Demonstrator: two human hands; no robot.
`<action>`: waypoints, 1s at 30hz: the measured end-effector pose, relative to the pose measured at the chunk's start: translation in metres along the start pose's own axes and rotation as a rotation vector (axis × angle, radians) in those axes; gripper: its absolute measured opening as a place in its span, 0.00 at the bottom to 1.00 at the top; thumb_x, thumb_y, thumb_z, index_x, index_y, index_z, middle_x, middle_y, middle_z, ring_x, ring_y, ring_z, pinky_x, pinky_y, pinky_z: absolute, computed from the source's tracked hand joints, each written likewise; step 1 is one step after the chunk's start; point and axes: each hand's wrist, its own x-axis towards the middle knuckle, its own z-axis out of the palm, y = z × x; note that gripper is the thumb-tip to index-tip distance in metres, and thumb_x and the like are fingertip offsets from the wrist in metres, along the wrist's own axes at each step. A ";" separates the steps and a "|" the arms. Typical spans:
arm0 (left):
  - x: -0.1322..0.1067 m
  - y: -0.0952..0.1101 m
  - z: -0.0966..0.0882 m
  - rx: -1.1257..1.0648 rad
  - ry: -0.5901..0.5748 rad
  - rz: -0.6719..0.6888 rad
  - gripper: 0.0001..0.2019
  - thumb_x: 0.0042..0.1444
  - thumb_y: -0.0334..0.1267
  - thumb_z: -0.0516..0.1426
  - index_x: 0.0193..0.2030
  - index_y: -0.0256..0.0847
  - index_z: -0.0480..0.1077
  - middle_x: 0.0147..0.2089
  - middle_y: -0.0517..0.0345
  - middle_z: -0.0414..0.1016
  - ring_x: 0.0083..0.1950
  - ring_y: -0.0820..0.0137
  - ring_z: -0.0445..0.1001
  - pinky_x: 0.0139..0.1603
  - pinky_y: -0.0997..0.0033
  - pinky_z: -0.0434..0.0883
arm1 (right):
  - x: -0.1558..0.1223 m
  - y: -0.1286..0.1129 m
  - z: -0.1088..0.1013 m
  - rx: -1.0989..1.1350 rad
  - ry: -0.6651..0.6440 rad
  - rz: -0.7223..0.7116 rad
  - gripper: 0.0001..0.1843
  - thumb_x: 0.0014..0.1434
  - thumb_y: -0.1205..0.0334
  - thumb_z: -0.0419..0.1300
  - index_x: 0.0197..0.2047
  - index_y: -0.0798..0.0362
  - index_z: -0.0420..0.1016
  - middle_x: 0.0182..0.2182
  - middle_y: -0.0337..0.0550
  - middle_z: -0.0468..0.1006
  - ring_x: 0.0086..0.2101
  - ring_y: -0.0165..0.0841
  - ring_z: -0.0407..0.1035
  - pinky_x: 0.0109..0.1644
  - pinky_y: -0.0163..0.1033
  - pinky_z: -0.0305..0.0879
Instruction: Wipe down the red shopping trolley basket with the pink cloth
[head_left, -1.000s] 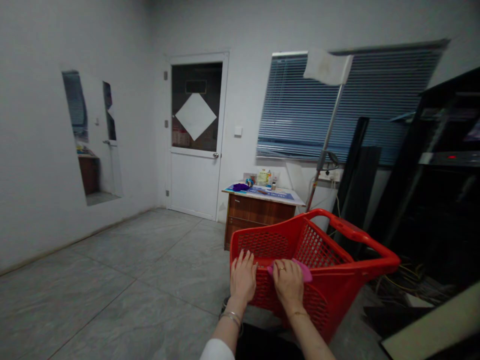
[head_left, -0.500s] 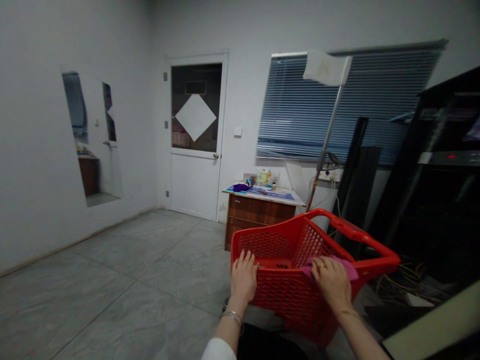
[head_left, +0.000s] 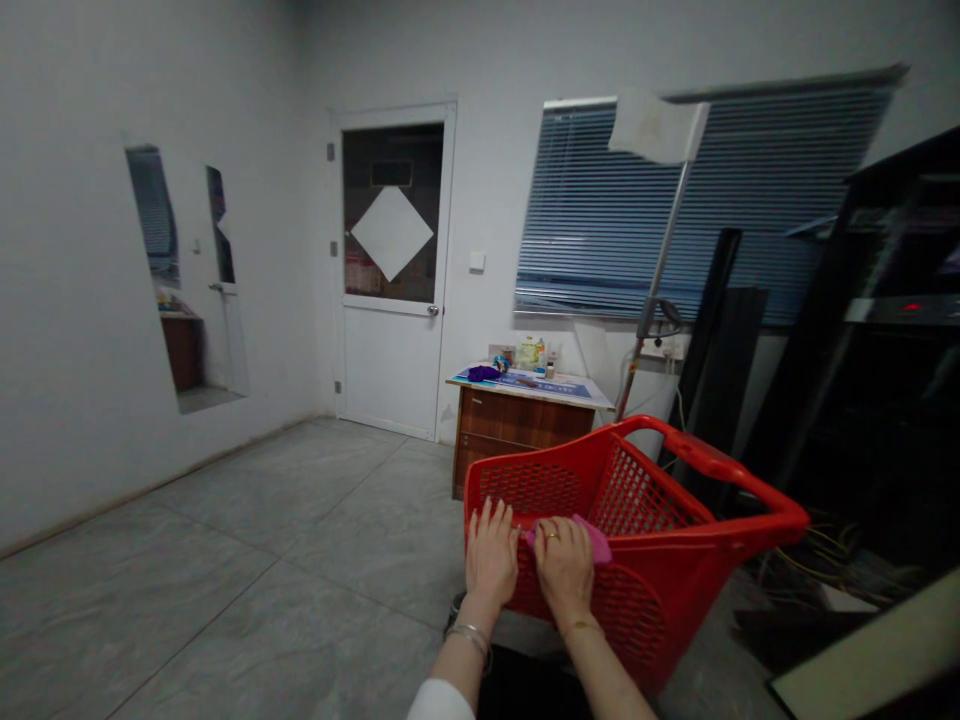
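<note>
A red plastic shopping basket (head_left: 675,540) with a mesh body stands tilted in front of me. My left hand (head_left: 491,555) lies on its near rim at the left corner, fingers spread over the edge. Right beside it, my right hand (head_left: 564,568) presses a pink cloth (head_left: 596,540) flat against the same rim, fingers stretched over the cloth. The two hands almost touch. A bracelet circles my left wrist and a ring sits on my right hand.
A wooden cabinet (head_left: 517,425) with bottles and small items stands behind the basket under a window with blue blinds (head_left: 675,210). A white door (head_left: 390,270) is at the back. Black panels and a dark rack (head_left: 862,350) crowd the right, with cables on the grey tiled floor.
My right hand slid the pink cloth along the rim out to the right half a second ago, then back left next to my left hand. The left hand stayed put.
</note>
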 end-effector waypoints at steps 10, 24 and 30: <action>0.000 -0.007 0.004 -0.016 -0.022 0.032 0.20 0.69 0.41 0.44 0.63 0.42 0.65 0.67 0.56 0.63 0.71 0.61 0.54 0.70 0.48 0.55 | 0.009 0.084 -0.030 -0.108 -0.017 -0.114 0.09 0.62 0.64 0.52 0.39 0.52 0.74 0.35 0.44 0.75 0.38 0.35 0.64 0.51 0.44 0.57; -0.001 -0.002 0.003 -0.002 0.009 0.007 0.21 0.69 0.41 0.43 0.64 0.40 0.64 0.67 0.52 0.63 0.71 0.59 0.53 0.70 0.44 0.52 | 0.004 0.033 -0.014 -0.053 -0.009 -0.028 0.10 0.63 0.61 0.53 0.38 0.53 0.75 0.36 0.46 0.75 0.40 0.37 0.64 0.54 0.46 0.56; 0.000 -0.005 -0.001 -0.003 -0.011 0.033 0.21 0.70 0.40 0.43 0.63 0.41 0.65 0.67 0.54 0.64 0.71 0.61 0.54 0.70 0.47 0.55 | 0.000 -0.019 0.002 0.054 -0.042 -0.028 0.09 0.63 0.62 0.53 0.41 0.51 0.75 0.38 0.45 0.75 0.42 0.36 0.64 0.59 0.47 0.54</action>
